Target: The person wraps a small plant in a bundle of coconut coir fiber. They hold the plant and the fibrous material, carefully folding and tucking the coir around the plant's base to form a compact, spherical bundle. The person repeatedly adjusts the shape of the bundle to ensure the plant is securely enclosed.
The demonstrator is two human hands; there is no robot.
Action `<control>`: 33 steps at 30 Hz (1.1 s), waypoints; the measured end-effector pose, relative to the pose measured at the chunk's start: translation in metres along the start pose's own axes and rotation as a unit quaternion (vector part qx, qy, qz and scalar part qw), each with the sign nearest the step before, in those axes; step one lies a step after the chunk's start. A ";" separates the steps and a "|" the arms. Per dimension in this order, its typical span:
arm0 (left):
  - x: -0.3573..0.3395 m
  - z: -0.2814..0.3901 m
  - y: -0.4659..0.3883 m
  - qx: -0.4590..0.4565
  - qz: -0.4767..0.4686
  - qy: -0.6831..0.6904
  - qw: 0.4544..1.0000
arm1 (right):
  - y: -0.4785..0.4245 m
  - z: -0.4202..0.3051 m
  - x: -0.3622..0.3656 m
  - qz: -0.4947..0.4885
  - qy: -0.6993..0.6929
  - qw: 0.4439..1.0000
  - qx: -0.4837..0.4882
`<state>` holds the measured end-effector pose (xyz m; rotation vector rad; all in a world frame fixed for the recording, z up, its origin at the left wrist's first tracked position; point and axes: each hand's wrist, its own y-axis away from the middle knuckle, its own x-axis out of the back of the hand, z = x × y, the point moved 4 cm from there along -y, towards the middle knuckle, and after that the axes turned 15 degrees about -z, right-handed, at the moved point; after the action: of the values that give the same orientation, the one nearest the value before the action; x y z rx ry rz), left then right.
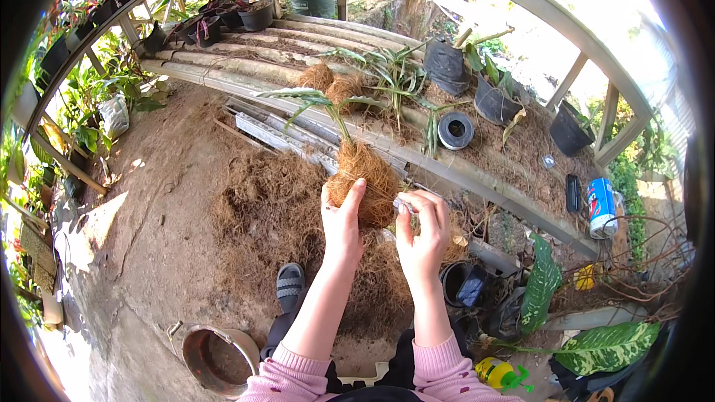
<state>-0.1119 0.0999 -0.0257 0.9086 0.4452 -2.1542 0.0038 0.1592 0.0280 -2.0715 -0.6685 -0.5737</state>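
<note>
A ball of brown coconut fibre point(366, 178) with a leafy plant point(338, 117) growing from its top is held up in front of me. My left hand point(343, 218) grips its left side, thumb across the front. At its right side, my right hand point(422, 223) pinches a small pale or shiny object point(403, 205) between thumb and fingers; what it is I cannot tell. Thin strands seem to run round the ball. Beyond it, more fibre balls point(343, 89) lie on the ridged bench point(268, 70), near a roll of dark line or tape point(455, 130).
Loose fibre point(268, 212) covers the ground below my hands. An open bucket point(218, 360) stands at lower left. Potted plants point(494, 100), a blue can point(602, 206) and a black case point(572, 192) are on the bench. A yellow spray bottle point(494, 372) and large variegated leaves point(609, 348) are at lower right.
</note>
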 end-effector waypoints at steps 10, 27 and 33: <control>-0.006 0.002 0.004 0.012 -0.067 -0.024 0.997 | 0.005 0.008 -0.017 -0.092 -0.024 0.995 -0.036; -0.014 0.018 0.002 0.059 -0.128 -0.251 0.958 | 0.017 0.053 -0.014 -0.035 -0.616 0.736 -0.278; -0.015 0.011 0.013 0.210 -0.205 -0.108 0.950 | 0.016 0.045 -0.013 -0.087 -0.628 0.726 -0.268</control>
<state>-0.1007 0.0929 -0.0082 0.8400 0.0615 -2.7654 0.0109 0.1858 -0.0134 -2.8146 -1.5948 0.8232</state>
